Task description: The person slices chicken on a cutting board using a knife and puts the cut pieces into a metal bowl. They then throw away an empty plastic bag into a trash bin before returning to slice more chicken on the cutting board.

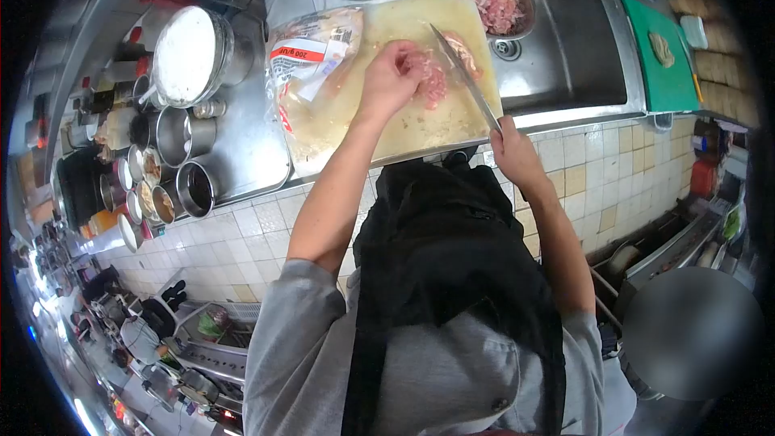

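At the left, a large bowl of white powder (186,56) and several metal pots (196,188) crowd the steel tabletop (250,141); the nearest pots sit close to its front edge. A strip of bare steel separates them from the yellowish cutting board (404,131). A printed plastic bag (311,60) lies over the board's left part, hiding some of its left edge. The left hand (393,77) reaches in over the front edge, its grip partly closed, fingers curled at the cut meat (432,87); whether a piece is pinched between them, I cannot tell. Bare board lies in front of the meat. Just to the right, the long knife (467,77) slants across the board, its tip pointing away from the person. The right hand (515,152) has its grip closed round the handle, out past the board's front right corner. A larger piece of meat (462,54) lies on the blade's far right side, near the board's right edge. Beyond that edge, a metal bowl of meat pieces (494,5) sits at the left side of the sink (577,48), leaving the basin open to its right. At the far right, a green board (658,90) bears a pale piece of food (662,49).
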Demonstrator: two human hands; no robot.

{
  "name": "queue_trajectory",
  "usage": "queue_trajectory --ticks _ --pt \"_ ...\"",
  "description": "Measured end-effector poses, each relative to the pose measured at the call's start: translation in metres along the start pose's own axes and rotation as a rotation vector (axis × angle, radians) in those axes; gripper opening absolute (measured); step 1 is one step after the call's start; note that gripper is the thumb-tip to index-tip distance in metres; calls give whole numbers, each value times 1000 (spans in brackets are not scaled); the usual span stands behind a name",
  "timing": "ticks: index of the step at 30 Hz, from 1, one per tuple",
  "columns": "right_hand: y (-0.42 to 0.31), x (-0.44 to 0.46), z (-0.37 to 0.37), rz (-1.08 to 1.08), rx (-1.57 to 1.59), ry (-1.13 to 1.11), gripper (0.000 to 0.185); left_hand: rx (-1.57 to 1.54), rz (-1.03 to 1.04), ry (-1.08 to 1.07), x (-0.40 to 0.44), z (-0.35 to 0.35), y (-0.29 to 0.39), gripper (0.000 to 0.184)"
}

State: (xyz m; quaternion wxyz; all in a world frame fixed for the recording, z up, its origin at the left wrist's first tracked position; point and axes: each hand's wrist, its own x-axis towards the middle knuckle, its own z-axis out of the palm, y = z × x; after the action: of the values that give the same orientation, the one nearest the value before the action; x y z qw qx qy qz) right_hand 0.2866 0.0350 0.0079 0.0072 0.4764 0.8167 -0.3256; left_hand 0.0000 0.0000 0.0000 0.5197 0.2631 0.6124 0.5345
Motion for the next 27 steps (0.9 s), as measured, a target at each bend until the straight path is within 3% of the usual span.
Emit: queue_trajectory --ticks 2,3,5,12,14,21,27 --pt "-8 -5 -7 -24 34 41 20 555 370 268 2 -1 -5 36" --pt "-12 -12 -14 -14 14 34 20 533 361 264 1 4 -14 36" --pt "-23 -15 -12 2 23 73 19 742 764 237 0 -1 -26 35" --pt "-27 -23 6 -30 -21 -21 20 878 736 238 -4 -4 -47 31" --pt "-26 -26 9 43 -45 -92 19 922 814 255 -3 -2 -51 26" --pt "-40 -10 15 202 -80 -259 18 1021 774 214 -1 -1 -53 26" --pt "-46 55 31 -36 -143 -174 14 987 778 222 6 -3 -67 28"
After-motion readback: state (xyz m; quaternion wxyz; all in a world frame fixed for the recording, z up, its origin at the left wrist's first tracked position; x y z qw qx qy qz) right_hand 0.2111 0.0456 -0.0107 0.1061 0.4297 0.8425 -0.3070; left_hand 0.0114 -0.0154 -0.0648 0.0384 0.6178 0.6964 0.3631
